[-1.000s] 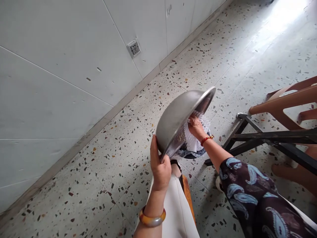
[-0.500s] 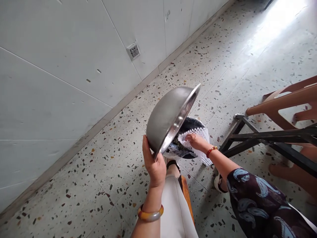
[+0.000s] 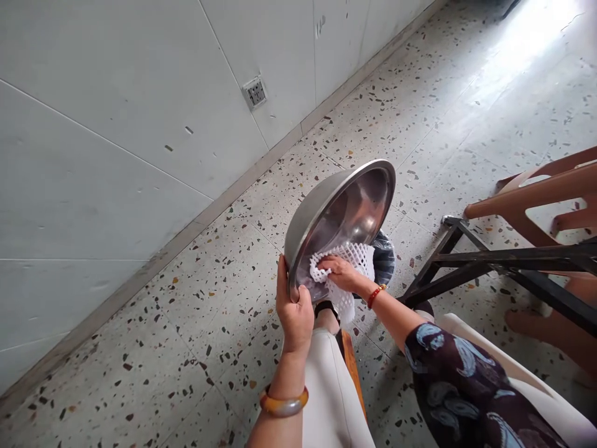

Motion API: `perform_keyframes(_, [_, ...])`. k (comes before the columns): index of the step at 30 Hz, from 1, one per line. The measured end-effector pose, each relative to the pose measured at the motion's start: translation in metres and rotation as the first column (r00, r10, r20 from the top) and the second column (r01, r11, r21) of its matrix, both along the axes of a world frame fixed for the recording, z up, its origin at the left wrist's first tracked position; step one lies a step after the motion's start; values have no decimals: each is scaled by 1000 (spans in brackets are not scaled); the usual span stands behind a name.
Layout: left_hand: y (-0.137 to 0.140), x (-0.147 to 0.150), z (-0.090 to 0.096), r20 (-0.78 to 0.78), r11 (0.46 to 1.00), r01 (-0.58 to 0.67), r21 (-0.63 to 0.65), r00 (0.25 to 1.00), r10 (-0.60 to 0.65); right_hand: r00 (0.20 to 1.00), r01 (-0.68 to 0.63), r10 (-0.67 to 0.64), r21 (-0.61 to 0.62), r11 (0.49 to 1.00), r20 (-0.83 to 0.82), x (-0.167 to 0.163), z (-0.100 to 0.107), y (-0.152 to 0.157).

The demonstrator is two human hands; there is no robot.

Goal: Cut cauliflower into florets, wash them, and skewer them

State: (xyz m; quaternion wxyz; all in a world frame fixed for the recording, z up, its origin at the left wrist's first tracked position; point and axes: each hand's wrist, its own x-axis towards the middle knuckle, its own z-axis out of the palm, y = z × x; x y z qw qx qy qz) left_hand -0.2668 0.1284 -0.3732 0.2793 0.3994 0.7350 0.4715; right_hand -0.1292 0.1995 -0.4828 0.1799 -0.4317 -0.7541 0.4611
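Speckled floor (image 3: 163, 342) spread out beneath both hands; pale wall (image 3: 116, 155) running beyond and to the left of the left hand (image 3: 296, 314); brown plastic stool (image 3: 532, 202) well off to the right of the right hand (image 3: 342, 274), with a black metal frame (image 3: 504, 258) nearer to that hand; white trousers (image 3: 329, 386) below the left hand, with a strip of brown wood (image 3: 353, 370) just beside the leg; dark patterned sleeve (image 3: 457, 373) on the right arm, well behind the hand; steel bowl (image 3: 368, 199) just ahead of the left hand, tipped on its side, mouth turned toward the right hand; gripped at its near lower rim by the left hand, thumb over the edge, fingers along the outside; dark bin (image 3: 385, 258) just past the right hand, apparently lined with clear plastic, mostly hidden; white netting (image 3: 357, 255) bunched in the closed fingers of the right hand, against the bowl's inside, one end hanging below; amber bangle (image 3: 284, 406) on the left wrist; red beaded bracelet (image 3: 375, 295) on the right.
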Motion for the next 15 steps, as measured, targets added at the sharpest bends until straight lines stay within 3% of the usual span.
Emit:
perform_keyframes(2, [0,-1,-1,-12,1000,-14,18,1000,14,997,-62,63,-11,998,38,19,2,-4])
perform_keyframes(4, [0,0,0,-59,998,-15,65,998,19,993,-36,36,-3,999,115,42,4,4])
perform_keyframes(8, [1,0,0,-145,991,3,132,989,17,937,208,-229,104,973,263,78,5,38])
perform_keyframes(12, [-1,1,-3,-163,989,34,144,987,-10,876,358,-404,207,910,262,67,-7,57])
perform_keyframes(15, [-2,0,-6,-195,981,64,183,980,-27,913,318,-344,145,937,218,35,-19,45])
